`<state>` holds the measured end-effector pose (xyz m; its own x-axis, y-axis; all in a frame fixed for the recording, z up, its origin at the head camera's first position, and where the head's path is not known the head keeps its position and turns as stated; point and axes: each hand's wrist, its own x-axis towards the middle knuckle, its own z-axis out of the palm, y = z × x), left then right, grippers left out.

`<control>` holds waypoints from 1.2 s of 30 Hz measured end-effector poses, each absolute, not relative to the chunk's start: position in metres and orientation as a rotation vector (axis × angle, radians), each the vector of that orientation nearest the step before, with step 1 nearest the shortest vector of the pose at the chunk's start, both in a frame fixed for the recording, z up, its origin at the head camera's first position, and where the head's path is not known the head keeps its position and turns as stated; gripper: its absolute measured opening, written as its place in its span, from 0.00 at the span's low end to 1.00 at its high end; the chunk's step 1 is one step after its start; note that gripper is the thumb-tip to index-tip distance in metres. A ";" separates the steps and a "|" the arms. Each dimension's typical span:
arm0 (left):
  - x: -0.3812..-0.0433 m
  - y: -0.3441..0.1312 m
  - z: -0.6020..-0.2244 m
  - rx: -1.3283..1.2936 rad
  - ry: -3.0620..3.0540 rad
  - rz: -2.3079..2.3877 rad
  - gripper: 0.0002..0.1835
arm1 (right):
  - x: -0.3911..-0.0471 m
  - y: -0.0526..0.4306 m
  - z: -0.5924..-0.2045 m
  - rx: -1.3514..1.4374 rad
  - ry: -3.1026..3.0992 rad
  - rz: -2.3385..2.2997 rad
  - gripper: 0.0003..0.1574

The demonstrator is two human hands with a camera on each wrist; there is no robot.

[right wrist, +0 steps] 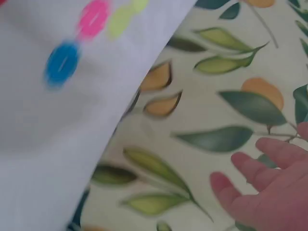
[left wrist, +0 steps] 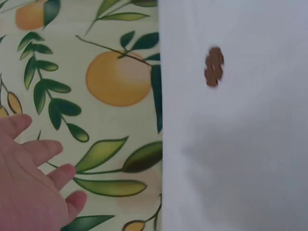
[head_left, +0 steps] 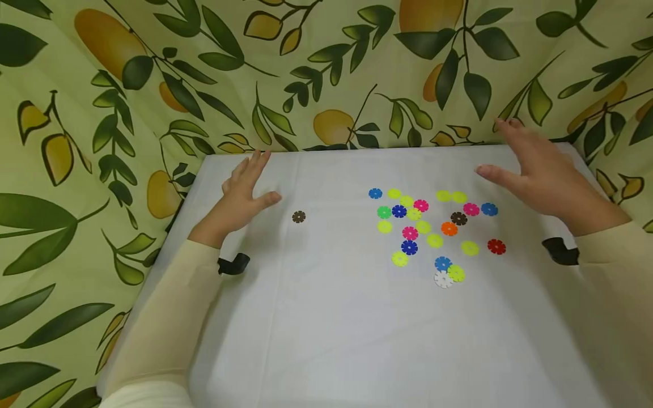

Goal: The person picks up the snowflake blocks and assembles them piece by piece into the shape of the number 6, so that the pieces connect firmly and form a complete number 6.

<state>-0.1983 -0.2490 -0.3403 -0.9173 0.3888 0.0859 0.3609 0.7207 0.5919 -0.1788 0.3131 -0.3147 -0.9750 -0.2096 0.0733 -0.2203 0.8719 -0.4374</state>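
My left hand (head_left: 238, 195) hovers over the left part of the white table with its fingers spread and nothing in them. To its right a single brown notched disc (head_left: 299, 217) lies flat on the cloth; the left wrist view shows the same brown disc (left wrist: 214, 67). Above the table's far right side is my right hand (head_left: 543, 170), thumb apart from the fingers, holding nothing. Left of that hand, several notched discs are scattered, among them a blue disc (head_left: 489, 209), a pink disc (head_left: 471, 209), a red disc (head_left: 496, 246) and an orange disc (head_left: 449, 229).
The white tabletop (head_left: 326, 328) ends at the back and left against a curtain (head_left: 331, 73) printed with fruit and leaves. Nearest the front of the disc group, a white disc (head_left: 443, 279) touches a yellow disc (head_left: 456, 273). A dark strap piece (head_left: 234, 264) sticks out at the left wrist.
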 end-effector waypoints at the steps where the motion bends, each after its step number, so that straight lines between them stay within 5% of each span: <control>1: -0.201 -0.249 -0.343 0.636 2.808 1.137 0.68 | -0.182 0.307 -0.316 0.384 -2.966 0.836 0.59; 6: -0.211 -0.242 -0.365 0.574 2.347 1.900 0.73 | -0.196 0.263 -0.331 0.514 -2.713 1.366 0.51; 11: -0.215 -0.235 -0.399 0.384 2.016 2.212 0.59 | -0.211 0.212 -0.353 0.544 -2.650 1.620 0.51; 15: -0.216 -0.233 -0.422 0.346 2.145 2.020 0.40 | -0.226 0.182 -0.375 0.491 -2.716 1.728 0.56; 19: -0.215 -0.230 -0.432 0.335 2.379 1.710 0.32 | -0.239 0.167 -0.401 0.470 -2.909 1.701 0.57; 26: -0.214 -0.224 -0.437 0.318 2.628 1.429 0.19 | -0.249 0.158 -0.424 0.655 -3.104 1.311 0.29; 36: -0.210 -0.223 -0.430 0.282 2.672 1.305 0.13 | -0.252 0.148 -0.418 0.454 -3.140 1.272 0.13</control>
<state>-0.2103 -0.2231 -0.4296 -0.9704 0.2352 -0.0555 0.1009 0.6029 0.7914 -0.2520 0.1481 -0.4184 -0.9274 -0.3410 -0.1536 -0.1380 0.6938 -0.7068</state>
